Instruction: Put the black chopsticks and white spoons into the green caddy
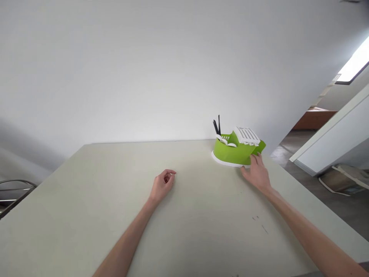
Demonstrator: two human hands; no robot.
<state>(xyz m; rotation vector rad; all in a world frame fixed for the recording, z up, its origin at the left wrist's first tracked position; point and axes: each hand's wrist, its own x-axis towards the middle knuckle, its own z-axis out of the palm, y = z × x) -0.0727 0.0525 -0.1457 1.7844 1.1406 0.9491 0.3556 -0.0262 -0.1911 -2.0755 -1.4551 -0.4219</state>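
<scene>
A green and white cutlery holder (233, 154) stands at the back right of the table. Black sticks (217, 125) that look like chopsticks rise from its left end, beside white spoons (226, 142). A slotted white piece (247, 135) tops its right part. My right hand (257, 172) is at the holder's lower right end, fingers against the green side and thumb by the white base. Its exact grip is partly hidden. My left hand (163, 184) rests at the table's middle, fingers loosely curled with a gap at the thumb, and nothing visible in it.
The pale table (187, 231) meets a plain white wall (150, 77) at the back. A few dark marks show on its right front surface. Metal bars of a chair or rack (17, 188) stand at far left. Beyond the right edge is a grey floor (302, 175).
</scene>
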